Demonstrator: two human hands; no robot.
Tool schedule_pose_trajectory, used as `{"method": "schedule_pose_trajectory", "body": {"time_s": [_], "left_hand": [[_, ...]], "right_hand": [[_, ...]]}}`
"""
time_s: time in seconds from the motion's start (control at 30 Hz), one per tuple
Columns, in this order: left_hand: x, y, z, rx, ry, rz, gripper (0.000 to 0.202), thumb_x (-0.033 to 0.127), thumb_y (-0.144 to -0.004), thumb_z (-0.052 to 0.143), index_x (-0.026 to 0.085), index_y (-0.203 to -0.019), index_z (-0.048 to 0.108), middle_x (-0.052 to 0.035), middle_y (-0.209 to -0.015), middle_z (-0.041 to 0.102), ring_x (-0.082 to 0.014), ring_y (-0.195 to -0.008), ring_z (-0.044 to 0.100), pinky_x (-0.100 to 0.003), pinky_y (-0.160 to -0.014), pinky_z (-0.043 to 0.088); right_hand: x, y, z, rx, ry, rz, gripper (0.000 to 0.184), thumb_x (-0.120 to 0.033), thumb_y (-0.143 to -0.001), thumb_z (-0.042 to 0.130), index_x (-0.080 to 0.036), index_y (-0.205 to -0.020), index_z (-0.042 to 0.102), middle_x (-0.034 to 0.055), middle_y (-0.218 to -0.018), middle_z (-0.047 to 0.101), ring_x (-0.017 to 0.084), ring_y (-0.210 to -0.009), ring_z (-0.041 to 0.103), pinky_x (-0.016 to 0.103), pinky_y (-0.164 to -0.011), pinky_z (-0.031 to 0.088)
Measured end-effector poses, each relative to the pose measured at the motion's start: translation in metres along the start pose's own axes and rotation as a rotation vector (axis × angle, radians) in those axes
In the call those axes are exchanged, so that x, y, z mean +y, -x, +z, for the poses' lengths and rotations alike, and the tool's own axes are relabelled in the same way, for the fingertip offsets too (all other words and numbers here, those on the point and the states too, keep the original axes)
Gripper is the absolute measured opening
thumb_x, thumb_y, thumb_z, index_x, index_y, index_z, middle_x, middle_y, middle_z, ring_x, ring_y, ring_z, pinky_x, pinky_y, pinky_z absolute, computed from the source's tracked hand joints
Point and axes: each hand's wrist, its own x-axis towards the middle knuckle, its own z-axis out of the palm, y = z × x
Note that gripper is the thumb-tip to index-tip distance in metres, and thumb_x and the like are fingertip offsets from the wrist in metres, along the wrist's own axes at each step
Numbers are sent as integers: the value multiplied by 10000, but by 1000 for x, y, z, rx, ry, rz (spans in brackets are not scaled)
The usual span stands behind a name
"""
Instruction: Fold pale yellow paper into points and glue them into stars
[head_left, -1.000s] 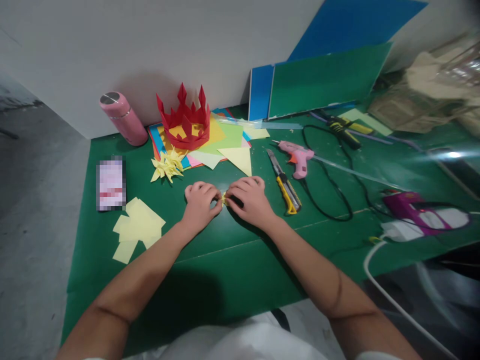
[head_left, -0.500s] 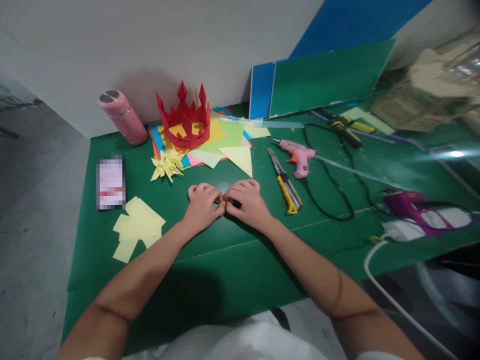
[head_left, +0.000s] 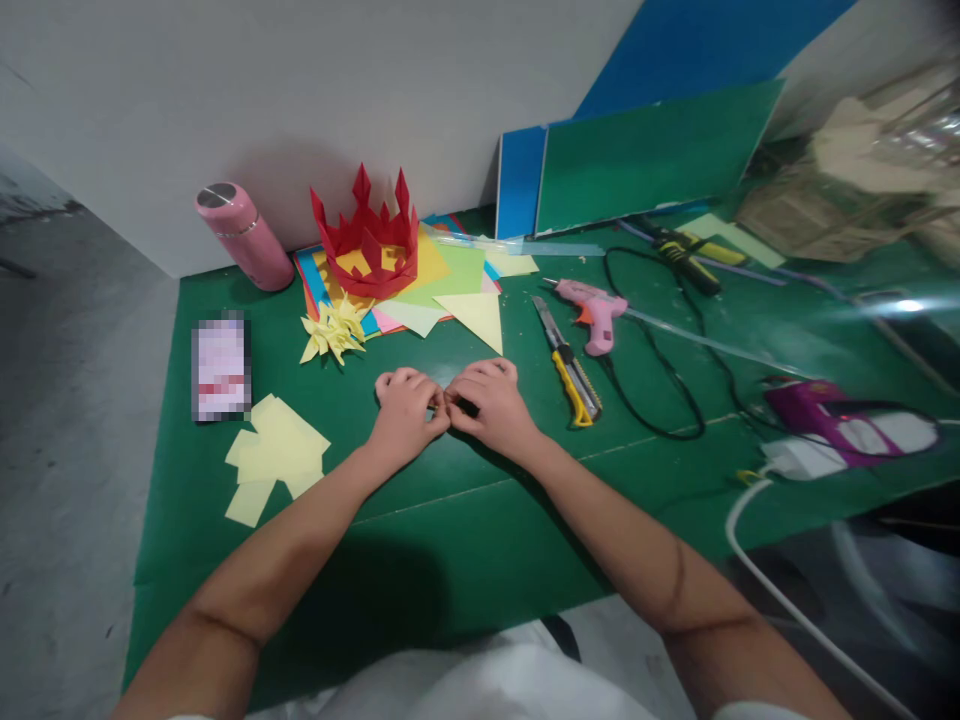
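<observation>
My left hand [head_left: 407,405] and my right hand [head_left: 491,405] meet fingertip to fingertip over the green table. Both are closed in a pinch on a small piece of yellow paper, nearly all hidden by the fingers; only a sliver shows. Left of my left hand lie loose pale yellow paper pieces [head_left: 281,445], overlapping. Beyond it sits a heap of pointed, folded yellow paper pieces [head_left: 335,330]. Farther back a red folded-paper crown [head_left: 371,245] stands on coloured paper sheets [head_left: 466,275]. To the right of my right hand is a yellow utility knife [head_left: 574,370], blade out.
A pink glue gun [head_left: 596,312] lies behind the knife, its black cord looping right toward a purple and white power strip [head_left: 847,425]. A pink flask [head_left: 247,240] and a blurred-out box-like item [head_left: 221,368] stand left. Pliers-like tools [head_left: 686,260] and cardboard [head_left: 795,215] lie back right.
The whole view has shifted very slightly. Both hands stay together in the same place; the yellow sliver between the fingertips shows less than before.
</observation>
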Motion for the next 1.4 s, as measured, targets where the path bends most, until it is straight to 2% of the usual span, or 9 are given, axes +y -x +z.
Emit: {"method": "schedule_pose_trajectory", "body": {"time_s": [0.13, 0.33, 0.53, 0.77, 0.93, 1.03, 1.17, 1.27, 1.4], "left_hand": [[-1, 1, 1, 21, -24, -1, 44, 203, -766, 573, 200, -723, 563, -25, -795, 644, -236, -953, 521, -432, -847, 294], [-4, 3, -1, 87, -68, 27, 46, 220, -723, 602, 195, -705, 567, -30, -817, 625, -243, -954, 516, -437, -844, 288], [-2, 2, -3, 78, -81, 42, 129, 210, -787, 562, 195, -660, 578, -34, -799, 645, -235, -945, 531, -444, -850, 282], [-3, 2, -2, 73, -74, 52, 104, 215, -804, 566, 191, -706, 592, -36, -822, 646, -226, -950, 534, -408, -816, 278], [-6, 0, -3, 148, -39, 32, 105, 234, -783, 606, 194, -689, 581, -26, -811, 640, -222, -945, 528, -388, -836, 282], [-10, -3, -7, 243, -44, -10, 116, 245, -790, 602, 199, -686, 581, -30, -834, 643, -221, -941, 532, -380, -843, 288], [-20, -9, -15, 412, -61, -89, 91, 285, -814, 581, 214, -764, 608, -46, -957, 660, -236, -995, 535, -394, -882, 280], [-28, -14, -20, 491, -53, -121, 58, 254, -828, 548, 214, -811, 586, -43, -1048, 672, -247, -1055, 531, -423, -930, 248], [-37, -19, -24, 518, -84, -178, 14, 212, -802, 566, 215, -813, 574, -32, -993, 705, -267, -1060, 530, -460, -953, 225]], "right_hand": [[2, -1, -5, -11, -33, 6, 73, -227, -810, 549, -220, -757, 600, -9, -826, 696, 184, -913, 557, 395, -895, 236], [6, -2, -11, -27, -33, 8, 7, -230, -766, 602, -231, -770, 608, 4, -913, 685, 206, -972, 541, 406, -912, 244], [6, -1, -8, -29, 15, -26, 67, -236, -834, 570, -221, -775, 599, -3, -917, 682, 196, -992, 543, 419, -945, 226], [6, -1, -6, -15, 101, -43, 117, -211, -902, 516, -217, -820, 598, 9, -947, 689, 197, -996, 539, 439, -987, 199], [6, -1, -8, 55, 26, 22, 143, -281, -916, 497, -234, -859, 619, 30, -985, 675, 210, -1012, 538, 430, -968, 250], [11, -2, -9, 119, -33, 103, 208, -349, -924, 460, -253, -1015, 621, 64, -1176, 608, 240, -1125, 498, 427, -958, 303], [25, -1, -4, 215, 45, 289, 350, -420, -930, 393, -261, -1181, 578, 116, -1355, 470, 312, -1243, 410, 510, -978, 323], [35, 0, 3, 188, 115, 360, 412, -470, -925, 361, -294, -1250, 544, 123, -1411, 413, 357, -1254, 383, 574, -952, 341], [39, 1, 8, 124, 164, 353, 418, -451, -926, 346, -295, -1252, 557, 122, -1385, 446, 357, -1237, 389, 584, -929, 355]]}}
